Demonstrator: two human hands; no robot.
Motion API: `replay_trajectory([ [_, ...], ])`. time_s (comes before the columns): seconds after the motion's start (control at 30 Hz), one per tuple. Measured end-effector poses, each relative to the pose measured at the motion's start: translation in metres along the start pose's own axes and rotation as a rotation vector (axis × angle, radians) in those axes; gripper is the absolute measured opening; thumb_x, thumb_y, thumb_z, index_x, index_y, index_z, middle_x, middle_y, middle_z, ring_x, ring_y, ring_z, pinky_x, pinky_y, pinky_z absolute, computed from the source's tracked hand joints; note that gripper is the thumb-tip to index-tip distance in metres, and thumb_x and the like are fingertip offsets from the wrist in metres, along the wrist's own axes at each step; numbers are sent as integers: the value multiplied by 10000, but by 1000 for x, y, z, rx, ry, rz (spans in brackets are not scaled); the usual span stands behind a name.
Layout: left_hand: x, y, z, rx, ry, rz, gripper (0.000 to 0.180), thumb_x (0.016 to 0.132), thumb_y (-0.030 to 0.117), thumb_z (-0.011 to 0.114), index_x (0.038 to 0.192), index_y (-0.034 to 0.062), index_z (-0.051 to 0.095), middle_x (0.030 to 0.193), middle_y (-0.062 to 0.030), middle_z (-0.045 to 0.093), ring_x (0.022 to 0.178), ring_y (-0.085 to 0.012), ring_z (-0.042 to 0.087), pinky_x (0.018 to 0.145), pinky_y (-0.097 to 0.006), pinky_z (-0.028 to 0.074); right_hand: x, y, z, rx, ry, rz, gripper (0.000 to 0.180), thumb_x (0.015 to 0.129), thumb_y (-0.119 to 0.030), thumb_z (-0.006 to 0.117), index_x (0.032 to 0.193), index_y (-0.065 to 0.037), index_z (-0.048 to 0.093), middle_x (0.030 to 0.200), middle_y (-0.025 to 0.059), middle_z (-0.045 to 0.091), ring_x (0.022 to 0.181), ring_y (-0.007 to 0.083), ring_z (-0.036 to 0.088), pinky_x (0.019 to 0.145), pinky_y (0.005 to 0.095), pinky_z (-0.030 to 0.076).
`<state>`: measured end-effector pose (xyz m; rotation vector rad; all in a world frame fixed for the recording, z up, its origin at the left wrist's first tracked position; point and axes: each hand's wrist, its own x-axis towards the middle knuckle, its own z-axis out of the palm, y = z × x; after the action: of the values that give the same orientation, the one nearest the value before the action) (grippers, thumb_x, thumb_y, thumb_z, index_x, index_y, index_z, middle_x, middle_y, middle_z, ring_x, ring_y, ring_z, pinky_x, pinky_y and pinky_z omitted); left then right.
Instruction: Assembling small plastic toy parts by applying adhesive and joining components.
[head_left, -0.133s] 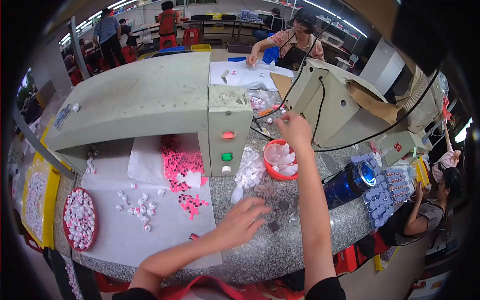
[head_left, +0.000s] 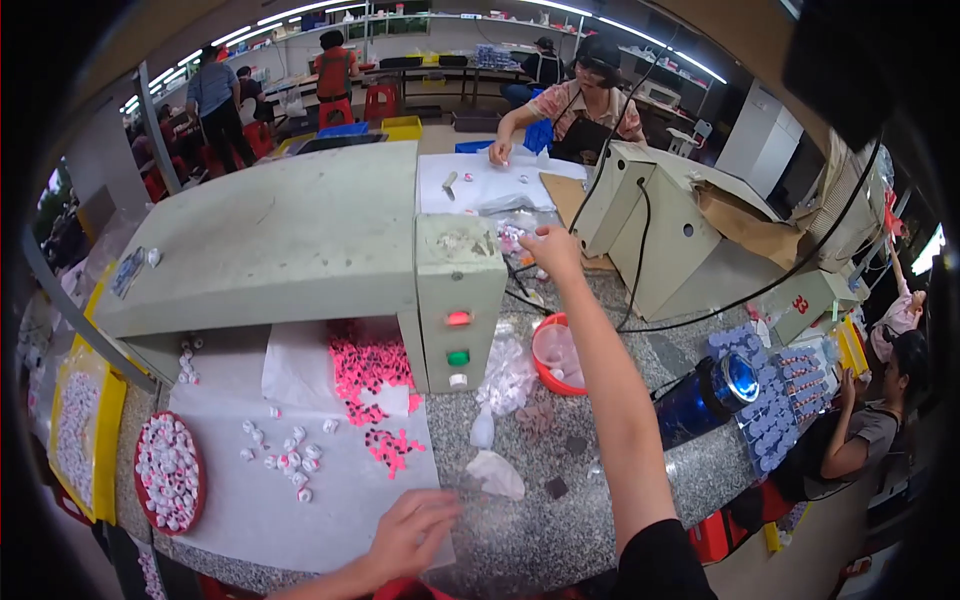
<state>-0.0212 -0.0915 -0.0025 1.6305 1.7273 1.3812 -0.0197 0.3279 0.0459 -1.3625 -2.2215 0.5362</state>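
My right hand (head_left: 552, 252) reaches over the table to a clear plastic bag of pink-and-white pieces (head_left: 512, 238) beside the grey machine's control post. Its fingers are bent together; whether anything is between them is hidden. My left hand (head_left: 415, 528), a little blurred, hovers low over the front edge of the white paper (head_left: 330, 530), fingers stretched out and nothing seen in them. A whitish translucent piece (head_left: 496, 475) lies on the stone tabletop just beyond it. Under my right forearm stands a red bowl (head_left: 545, 370) with translucent white pieces.
The grey machine (head_left: 290, 230) has pink pieces (head_left: 370, 370) spilling from its opening. Small white balls (head_left: 295, 455) lie on the paper; a red basket (head_left: 140, 470) holds many. A blue flask (head_left: 690, 405) stands right. Black cables cross behind. A person (head_left: 590, 100) works opposite.
My right hand has moved from above the red bowl to the plastic bag, farther left. My left hand has drawn back toward me and left, uncovering the whitish piece. The view has tilted upward.
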Motion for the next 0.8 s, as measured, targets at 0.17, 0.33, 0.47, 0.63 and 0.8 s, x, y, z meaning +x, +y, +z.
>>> replay_trajectory([
  [0.17, -35, -38, -35, 174, 245, -250, 126, 809, 121, 527, 871, 71, 624, 919, -121, 593, 830, -273, 579, 728, -326, 467, 97, 5, 81, -230, -85, 285, 965, 492, -541, 753, 1268, -103, 383, 1267, 347, 309, 1079, 378, 489, 868, 394, 429],
  [0.33, -59, -6, -64, 240, 809, -491, 127, 740, -41, 561, 843, 9, 615, 877, -115, 594, 809, -224, 579, 726, -294, 448, 155, 17, 146, -343, -17, -33, 323, 677, -310, 609, 865, -51, 649, 870, 134, 637, 825, 253, 618, 675, 370, 485],
  [0.47, -73, -39, -84, 348, 769, -533, 127, 743, -51, 543, 847, -5, 601, 836, -124, 596, 798, -233, 574, 728, -290, 440, 108, -16, 159, -272, -43, -311, 226, 782, -190, 497, 883, -42, 634, 835, 114, 632, 757, 237, 616, 606, 355, 474],
  [0.63, -93, -49, -97, 410, 769, -568, 171, 739, -49, 559, 884, 27, 607, 907, -120, 585, 842, -245, 581, 742, -300, 455, -8, 39, 65, -74, -226, -456, 247, 808, -201, 517, 976, -47, 611, 875, 77, 620, 773, 180, 591, 647, 295, 448],
  [0.8, -101, -85, -136, 610, 693, -478, 223, 732, -33, 573, 938, 49, 596, 925, -121, 563, 831, -246, 577, 685, -301, 477, 172, 86, -28, 51, -166, -327, 289, 835, -213, 537, 1070, -53, 587, 915, 40, 608, 788, 123, 566, 688, 236, 422],
])
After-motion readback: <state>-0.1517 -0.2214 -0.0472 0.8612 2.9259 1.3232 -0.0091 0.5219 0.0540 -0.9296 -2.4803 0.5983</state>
